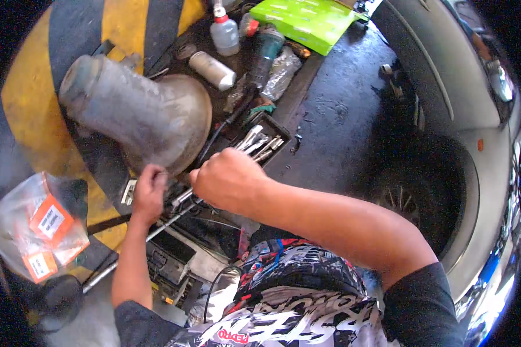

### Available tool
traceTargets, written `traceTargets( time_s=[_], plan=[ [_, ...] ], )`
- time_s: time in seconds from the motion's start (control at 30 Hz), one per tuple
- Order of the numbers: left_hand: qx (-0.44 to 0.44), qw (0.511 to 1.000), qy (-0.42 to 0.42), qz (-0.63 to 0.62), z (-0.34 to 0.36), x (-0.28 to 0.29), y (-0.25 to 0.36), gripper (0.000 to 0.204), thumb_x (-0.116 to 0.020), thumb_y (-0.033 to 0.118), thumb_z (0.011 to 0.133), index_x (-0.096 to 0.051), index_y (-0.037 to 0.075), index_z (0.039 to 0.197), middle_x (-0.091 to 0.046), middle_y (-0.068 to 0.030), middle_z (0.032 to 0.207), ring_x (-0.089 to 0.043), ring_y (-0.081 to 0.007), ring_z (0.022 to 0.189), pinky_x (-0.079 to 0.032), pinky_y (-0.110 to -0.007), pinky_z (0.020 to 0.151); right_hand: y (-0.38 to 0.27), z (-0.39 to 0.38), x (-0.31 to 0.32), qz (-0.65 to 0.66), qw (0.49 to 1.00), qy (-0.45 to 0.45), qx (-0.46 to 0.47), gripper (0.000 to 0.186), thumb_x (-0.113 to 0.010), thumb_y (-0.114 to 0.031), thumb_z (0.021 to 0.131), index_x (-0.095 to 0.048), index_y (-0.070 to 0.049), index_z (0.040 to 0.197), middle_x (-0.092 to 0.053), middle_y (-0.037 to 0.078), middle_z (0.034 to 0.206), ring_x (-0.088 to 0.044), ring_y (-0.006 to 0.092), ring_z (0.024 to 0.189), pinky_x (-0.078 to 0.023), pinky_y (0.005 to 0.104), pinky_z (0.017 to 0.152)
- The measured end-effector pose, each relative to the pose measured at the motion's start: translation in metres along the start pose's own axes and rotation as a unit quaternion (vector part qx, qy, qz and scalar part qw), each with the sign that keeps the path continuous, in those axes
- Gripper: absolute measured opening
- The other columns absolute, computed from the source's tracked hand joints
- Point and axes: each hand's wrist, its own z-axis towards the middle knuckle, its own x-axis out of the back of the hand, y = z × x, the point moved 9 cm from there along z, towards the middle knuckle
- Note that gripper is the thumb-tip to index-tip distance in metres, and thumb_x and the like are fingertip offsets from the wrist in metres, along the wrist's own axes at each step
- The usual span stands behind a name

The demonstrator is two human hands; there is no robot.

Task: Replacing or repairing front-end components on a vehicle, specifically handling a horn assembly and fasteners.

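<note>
My left hand (149,195) is closed, its fingertips pinched together just below the rim of a big bell-shaped metal housing (133,110). What those fingers hold, if anything, is too small to make out. To its right, my right hand (228,178) is curled into a fist, and its contents are hidden. A shiny cylindrical metal piece (183,198) lies between the two hands, just below the right fist; I cannot tell whether it is gripped. Beyond the right hand is a dark tray (283,136) with several metal tools (255,140).
A long metal rod (107,270) passes beneath my left forearm. A plastic bag with orange boxes (43,222) lies at left. Farther off are a white canister (212,69), a red-capped bottle (224,37), a teal power tool (266,52) and a green sheet (307,22). A car (463,87) stands at right.
</note>
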Motion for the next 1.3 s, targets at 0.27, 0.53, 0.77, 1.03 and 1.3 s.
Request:
traceTargets(
  time_s=[0.27, 0.53, 0.77, 1.03, 1.3],
  plan=[
    [0.018, 0.970, 0.160, -0.184, -0.054, 0.032, 0.027, 0.019, -0.057, 0.024, 0.101, -0.053, 0.007, 0.094, -0.045, 0.0019, 0.077, -0.040, -0.0070, 0.064, -0.040, -0.024, 0.060, 0.013, -0.026, -0.008, 0.138, 0.988, 0.003, -0.064, 0.016, -0.056, -0.019, 0.087, -0.060, -0.004, 0.082, -0.069, 0.013, 0.071, -0.072, 0.0330, 0.071, -0.055, 0.0461, 0.057],
    [-0.061, 0.950, -0.175, -0.253, -0.115, -0.150, 0.155, 0.025, -0.070, 0.022, 0.095, -0.051, 0.006, 0.092, -0.054, -0.0009, 0.080, -0.049, -0.0081, 0.064, -0.040, -0.023, 0.055, 0.016, -0.212, 0.048, 0.520, 0.780, 0.294, -0.187, 0.022, -0.070, -0.014, 0.086, -0.056, 0.002, 0.089, -0.061, 0.024, 0.073, -0.062, 0.0394, 0.067, -0.047, 0.0431, 0.061],
    [-0.033, 0.818, -0.499, -0.284, -0.251, -0.342, 0.252, 0.012, -0.058, 0.021, 0.101, -0.055, 0.011, 0.096, -0.060, 0.0019, 0.082, -0.052, -0.0046, 0.066, -0.042, -0.022, 0.050, -0.045, -0.478, 0.058, 0.434, 0.702, 0.450, -0.342, 0.024, -0.073, -0.012, 0.083, -0.056, 0.004, 0.089, -0.063, 0.020, 0.073, -0.063, 0.0332, 0.069, -0.047, 0.0410, 0.064],
    [-0.046, 0.642, -0.764, -0.051, -0.554, -0.494, 0.292, 0.016, -0.056, 0.017, 0.100, -0.059, 0.002, 0.106, -0.061, -0.0051, 0.086, -0.055, -0.0123, 0.073, -0.050, -0.030, 0.067, -0.273, -0.759, -0.001, 0.332, 0.473, 0.550, -0.603, 0.021, -0.071, -0.016, 0.088, -0.059, 0.001, 0.094, -0.066, 0.015, 0.080, -0.062, 0.0246, 0.072, -0.049, 0.0383, 0.069],
    [0.073, 0.515, -0.853, -0.045, -0.777, -0.585, 0.299, 0.024, -0.053, 0.012, 0.100, -0.051, 0.002, 0.122, -0.062, -0.0150, 0.114, -0.066, -0.0243, 0.097, -0.056, -0.036, 0.085, -0.523, -0.931, -0.078, 0.288, 0.033, 0.751, -0.593, 0.022, -0.064, -0.014, 0.093, -0.062, 0.000, 0.110, -0.058, 0.002, 0.078, -0.054, 0.0106, 0.064, -0.047, 0.0280, 0.057]
  ],
)
